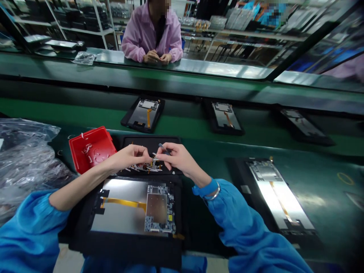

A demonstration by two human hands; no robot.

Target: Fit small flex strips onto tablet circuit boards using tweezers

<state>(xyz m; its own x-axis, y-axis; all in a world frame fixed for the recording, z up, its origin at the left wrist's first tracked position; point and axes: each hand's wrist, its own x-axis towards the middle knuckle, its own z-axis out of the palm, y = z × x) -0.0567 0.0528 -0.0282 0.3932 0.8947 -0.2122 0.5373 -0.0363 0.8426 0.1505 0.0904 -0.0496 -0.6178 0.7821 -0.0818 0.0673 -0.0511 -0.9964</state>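
My right hand [178, 158] is closed around a slim grey tool that looks like tweezers [164, 149]. Close by, my left hand [135, 156] pinches with thumb and forefinger; whatever lies between the fingertips is too small to make out. Both hands are over a black tray [142, 141] holding a pile of small white and orange strip-like parts [153, 167]. In front of me lies an opened tablet [122, 218] on a black pad, its metal back, circuit board [157, 208] and orange ribbon cable [125, 203] exposed.
A red bin [74, 149] with white scraps stands left of the tray, beside clear plastic bags [25, 159]. Another opened tablet [281, 197] lies on the right. Several more sit on the green belt [182, 121]. Across it, a person in pink [153, 34] rests both hands on the ledge.
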